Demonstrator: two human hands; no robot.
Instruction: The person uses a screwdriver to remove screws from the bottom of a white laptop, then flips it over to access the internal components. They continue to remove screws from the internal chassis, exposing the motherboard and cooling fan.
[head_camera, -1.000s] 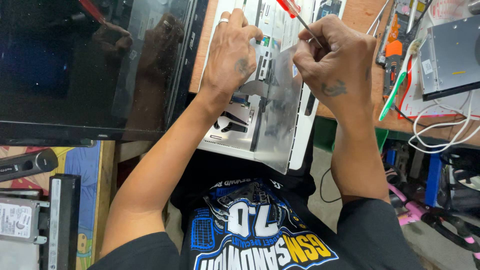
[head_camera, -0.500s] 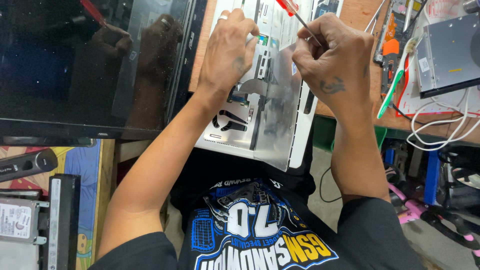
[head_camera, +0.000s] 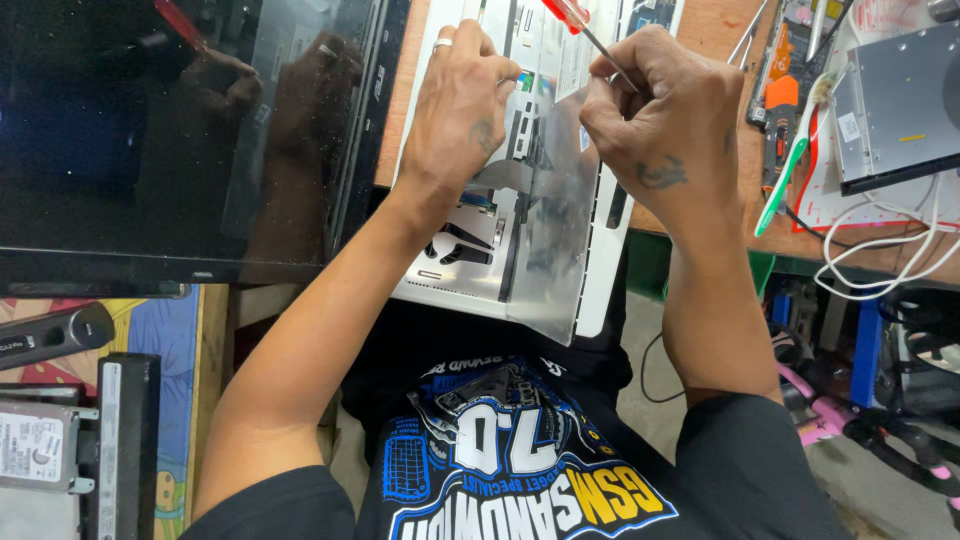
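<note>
— Where's the screwdriver (head_camera: 585, 28)?
— Clenched in the right hand (head_camera: 655, 115), tip over the opened laptop base (head_camera: 520, 200) on the worktop (head_camera: 715, 30).
— And the left hand (head_camera: 460, 100)?
— Its grip lies loosely on the base, holding nothing.

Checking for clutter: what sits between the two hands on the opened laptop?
In the head view, between the left hand and right hand lies a clear plastic sheet over the silver laptop shell; nothing else.
</note>
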